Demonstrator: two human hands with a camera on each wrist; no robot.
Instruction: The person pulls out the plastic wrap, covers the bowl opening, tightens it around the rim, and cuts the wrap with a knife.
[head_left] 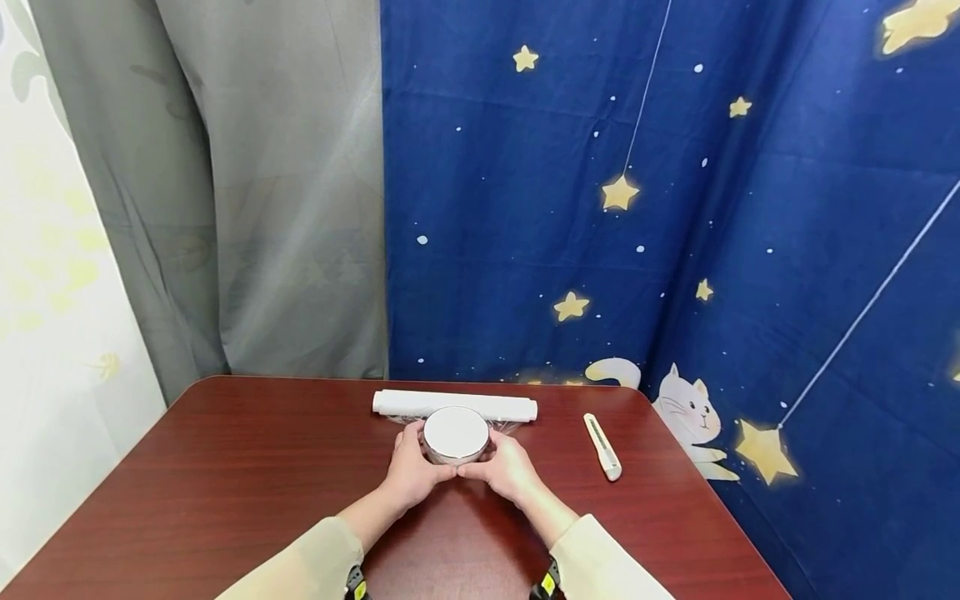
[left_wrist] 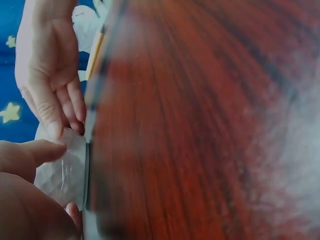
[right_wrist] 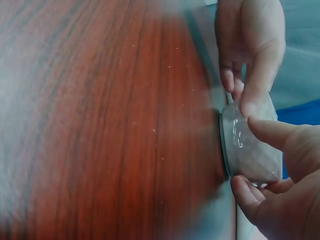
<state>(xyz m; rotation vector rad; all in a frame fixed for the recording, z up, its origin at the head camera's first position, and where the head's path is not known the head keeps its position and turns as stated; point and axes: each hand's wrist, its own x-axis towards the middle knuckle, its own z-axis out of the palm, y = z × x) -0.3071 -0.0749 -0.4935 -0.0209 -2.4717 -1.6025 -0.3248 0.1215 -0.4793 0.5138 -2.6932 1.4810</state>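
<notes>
A round container with a flat white top [head_left: 456,432] stands on the table between my two hands. Clear plastic film wraps its side, shiny and creased in the right wrist view. My left hand [head_left: 414,468] grips it from the left, fingers around the side and thumb at the front. From the right, my right hand [head_left: 512,468] holds it the same way, and the two thumb tips come together at the near side. Right behind lies a white roll of plastic film [head_left: 495,408], with loose clear film spread between roll and container.
A pale utility knife [head_left: 602,447] lies to the right on the dark red wooden table [head_left: 300,467]. Grey curtain [head_left: 300,208] and blue star-patterned curtain [head_left: 510,208] hang behind the table's far edge.
</notes>
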